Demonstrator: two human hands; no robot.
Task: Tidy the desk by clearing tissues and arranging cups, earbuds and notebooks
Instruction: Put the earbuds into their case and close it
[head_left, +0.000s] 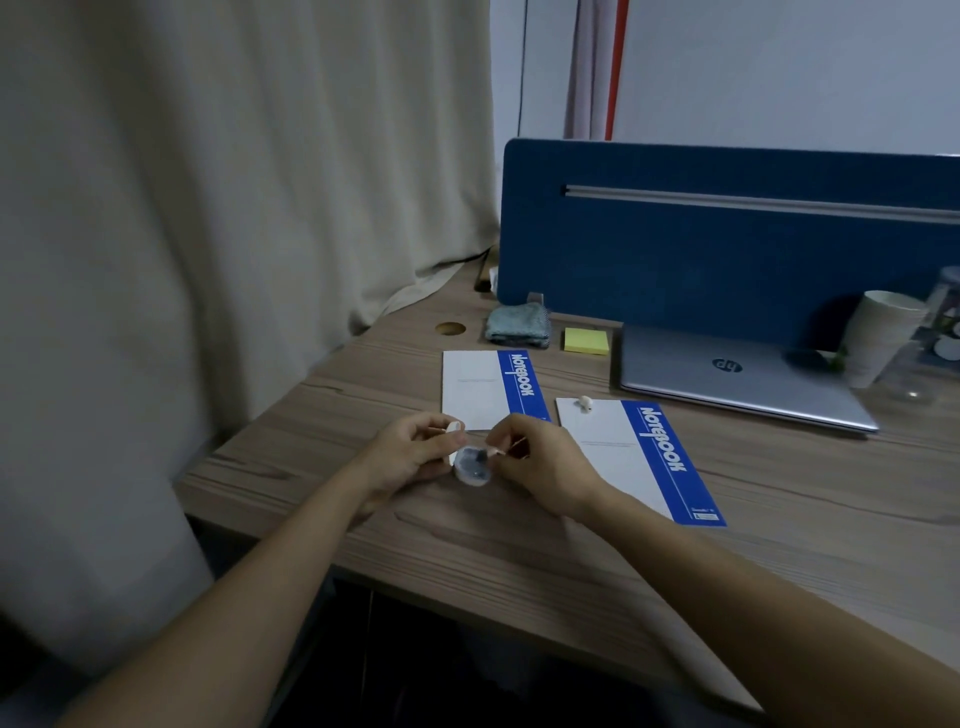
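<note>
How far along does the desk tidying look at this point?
Partly done. No loose tissues show, and the paper cups are stacked by the laptop. In hand: the left hand holds the open earbud case while the right hand works at it, seemingly seating an earbud. Left: the other earbud lies on the right notebook, and both notebooks lie apart, unstacked.
</note>
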